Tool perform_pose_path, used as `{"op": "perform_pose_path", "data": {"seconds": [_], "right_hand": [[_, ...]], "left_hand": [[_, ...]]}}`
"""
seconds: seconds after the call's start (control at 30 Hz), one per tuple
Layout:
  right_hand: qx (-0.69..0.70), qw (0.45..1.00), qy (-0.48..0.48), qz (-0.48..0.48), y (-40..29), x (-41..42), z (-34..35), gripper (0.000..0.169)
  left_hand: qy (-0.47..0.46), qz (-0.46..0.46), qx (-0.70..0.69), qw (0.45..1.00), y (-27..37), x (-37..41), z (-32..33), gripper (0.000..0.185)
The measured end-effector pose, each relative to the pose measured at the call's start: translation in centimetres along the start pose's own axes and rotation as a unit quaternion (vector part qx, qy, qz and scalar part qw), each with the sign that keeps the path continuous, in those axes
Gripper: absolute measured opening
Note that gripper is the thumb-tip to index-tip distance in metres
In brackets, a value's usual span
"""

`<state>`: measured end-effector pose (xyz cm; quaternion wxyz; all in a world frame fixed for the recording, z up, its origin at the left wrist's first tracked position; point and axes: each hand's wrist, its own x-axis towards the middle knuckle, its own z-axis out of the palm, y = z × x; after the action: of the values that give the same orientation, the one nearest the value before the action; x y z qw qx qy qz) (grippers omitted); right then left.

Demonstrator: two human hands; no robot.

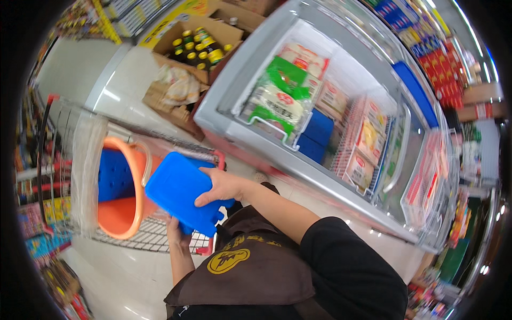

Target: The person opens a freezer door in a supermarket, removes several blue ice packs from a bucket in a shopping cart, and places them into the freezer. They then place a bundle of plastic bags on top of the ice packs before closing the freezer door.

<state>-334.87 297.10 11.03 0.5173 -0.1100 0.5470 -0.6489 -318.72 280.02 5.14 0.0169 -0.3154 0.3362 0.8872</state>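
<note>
My right hand [220, 188] grips the edge of a blue plastic ice pack [180, 184], thumb on its upper face. From below, my left hand [178, 234] supports the same pack, its fingers partly hidden underneath. Parts of at least one more blue pack show behind and beneath it; the exact count is hidden. Left of my hands, an orange plastic bucket [118, 218] lies tilted in a wire shopping cart [140, 240], its mouth facing left. Inside the bucket is a blue ice pack [114, 176] with dimples.
An open chest freezer [236, 140] stands at the right, holding packaged frozen food [280, 100], blue packs [316, 136] and a wire basket [348, 140]. Cardboard boxes, one with bottles [200, 48], sit beside it. Clear plastic wrap [86, 176] covers the cart's far left part.
</note>
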Motion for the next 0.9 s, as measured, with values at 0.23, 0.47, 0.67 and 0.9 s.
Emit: {"op": "perform_pose_path", "data": {"seconds": [0.23, 0.47, 0.67, 0.9], "right_hand": [[0.148, 0.951, 0.229, -0.146, -1.8, -12.7, -7.4, 0.077], [-0.203, 0.756, 0.601, -0.162, 0.1, -28.2, -24.3, 0.055], [-0.509, 0.648, 0.554, 0.115, 6.8, -27.5, -43.5, 0.049], [-0.477, 0.772, 0.352, 0.231, 18.1, -19.1, -57.5, 0.054]], "left_hand": [[-0.031, 0.036, 0.063, 0.997, -2.0, 0.2, 14.3, 0.05], [-0.02, -0.08, 0.096, 0.992, -9.8, 4.4, 26.2, 0.06], [-0.079, -0.234, 0.174, 0.953, -20.2, 9.1, 35.7, 0.059], [0.004, -0.322, 0.25, 0.913, -29.4, 13.5, 37.7, 0.062]]}}
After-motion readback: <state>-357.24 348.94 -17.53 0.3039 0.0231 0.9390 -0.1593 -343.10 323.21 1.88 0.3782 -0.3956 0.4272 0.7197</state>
